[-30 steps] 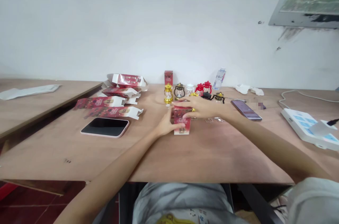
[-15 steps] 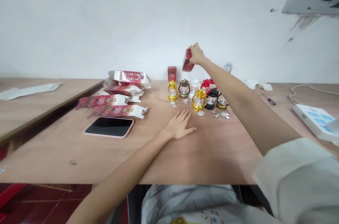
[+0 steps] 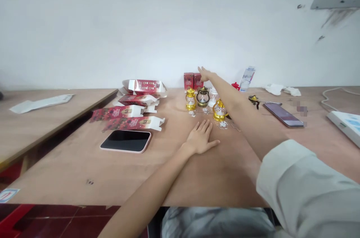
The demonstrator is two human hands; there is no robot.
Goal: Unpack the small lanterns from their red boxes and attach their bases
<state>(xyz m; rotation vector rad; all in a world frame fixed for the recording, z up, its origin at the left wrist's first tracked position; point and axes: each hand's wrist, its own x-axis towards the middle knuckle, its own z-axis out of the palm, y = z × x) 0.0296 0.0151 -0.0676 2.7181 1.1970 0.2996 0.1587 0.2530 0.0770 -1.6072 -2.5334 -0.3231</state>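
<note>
My left hand [image 3: 199, 138] lies flat on the wooden table [image 3: 126, 178], fingers spread, holding nothing. Farther back, my right hand [image 3: 206, 74] is at the upper right edge of a small red printed box [image 3: 198, 80], its fingers apart. This box stands upright beside a matching red box [image 3: 188, 81] against the wall. In front of the boxes are small lanterns: a gold one [image 3: 190, 99], a bronze one [image 3: 203, 97], a white one [image 3: 213, 96] and another gold one [image 3: 219, 110]. My right forearm hides other lanterns.
Several unfolded red cartons [image 3: 132, 122] lie to the left, behind a phone [image 3: 126, 141]. On the right are another phone [image 3: 284, 114], a clear bottle [image 3: 248, 79], crumpled white tissue [image 3: 274, 89] and a white device [image 3: 347, 125] with a cable.
My right hand has lowered the red box from the air to stand beside the other box, and its fingers have loosened. My left hand stays flat. The view has shifted slightly.
</note>
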